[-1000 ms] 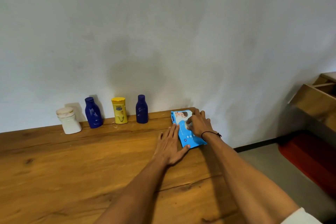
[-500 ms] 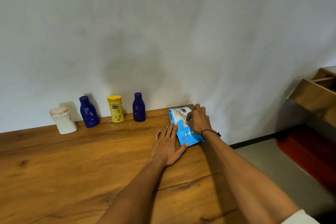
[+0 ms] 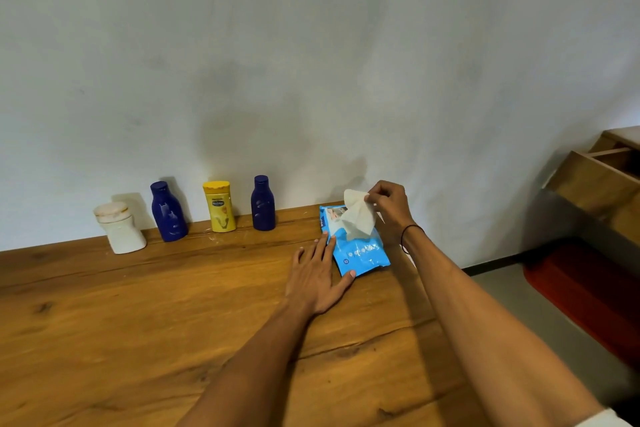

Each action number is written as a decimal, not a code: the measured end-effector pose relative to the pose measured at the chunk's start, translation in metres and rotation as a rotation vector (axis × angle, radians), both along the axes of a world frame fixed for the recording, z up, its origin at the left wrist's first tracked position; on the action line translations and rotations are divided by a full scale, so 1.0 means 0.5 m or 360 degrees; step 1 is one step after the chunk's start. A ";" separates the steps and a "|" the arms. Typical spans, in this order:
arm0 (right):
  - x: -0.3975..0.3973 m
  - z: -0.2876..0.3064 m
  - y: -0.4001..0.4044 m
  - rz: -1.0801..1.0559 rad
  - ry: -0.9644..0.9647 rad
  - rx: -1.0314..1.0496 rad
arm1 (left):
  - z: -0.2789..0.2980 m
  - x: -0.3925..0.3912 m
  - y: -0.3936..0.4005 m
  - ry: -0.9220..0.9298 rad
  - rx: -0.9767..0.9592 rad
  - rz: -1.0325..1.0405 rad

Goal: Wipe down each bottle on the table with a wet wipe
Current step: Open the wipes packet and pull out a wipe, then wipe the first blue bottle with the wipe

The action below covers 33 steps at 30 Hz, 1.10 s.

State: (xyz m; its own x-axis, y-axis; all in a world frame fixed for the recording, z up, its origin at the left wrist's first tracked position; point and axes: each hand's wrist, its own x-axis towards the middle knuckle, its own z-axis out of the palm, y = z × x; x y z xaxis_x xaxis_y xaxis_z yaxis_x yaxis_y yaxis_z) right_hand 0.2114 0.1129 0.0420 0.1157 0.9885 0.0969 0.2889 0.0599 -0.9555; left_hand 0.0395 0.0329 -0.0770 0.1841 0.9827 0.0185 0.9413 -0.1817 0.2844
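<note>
Along the wall stand a white bottle [image 3: 120, 229], a dark blue bottle [image 3: 168, 212], a yellow bottle [image 3: 219, 207] and a second dark blue bottle [image 3: 263, 203]. To their right a blue wet wipe pack [image 3: 360, 253] lies flat on the wooden table [image 3: 138, 322]. My left hand [image 3: 317, 277] rests flat, fingers spread, pressing the pack's left edge. My right hand [image 3: 389, 208] pinches a white wet wipe [image 3: 358, 217] that is lifted partly out of the pack.
A pale wall rises right behind the bottles. The table's right edge runs just past the pack. Beyond it are grey floor, a red mat [image 3: 585, 295] and wooden furniture with an open compartment [image 3: 602, 180].
My right hand has risen from the pack's opening and drawn a white wipe up out of it. My left hand stays flat on the pack's edge.
</note>
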 end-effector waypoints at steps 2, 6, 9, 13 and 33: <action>-0.003 0.007 -0.002 0.0001 0.0135 -0.0001 | 0.005 0.000 -0.005 -0.0072 0.0005 -0.0008; -0.009 0.007 -0.010 0.0060 0.0364 -0.0095 | 0.020 -0.009 -0.020 -0.0489 0.0016 0.0069; -0.022 -0.004 -0.024 0.0137 0.0395 -0.0132 | 0.028 -0.034 -0.036 -0.0738 0.0031 0.0114; -0.057 -0.032 -0.047 0.0190 0.0347 -0.0211 | 0.039 -0.084 -0.064 -0.1011 0.0078 0.0157; -0.268 -0.089 -0.071 0.0120 0.0090 -0.0265 | 0.323 -0.338 0.121 0.0089 0.0528 0.0117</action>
State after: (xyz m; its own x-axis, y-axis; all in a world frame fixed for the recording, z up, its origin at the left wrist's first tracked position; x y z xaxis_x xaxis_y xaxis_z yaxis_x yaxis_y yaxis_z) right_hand 0.0776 0.0773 -0.0027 0.0412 0.9965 -0.0732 0.2354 -0.0809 -0.9685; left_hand -0.1296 0.0936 0.0845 0.1231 0.9355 0.3312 0.9678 -0.1870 0.1685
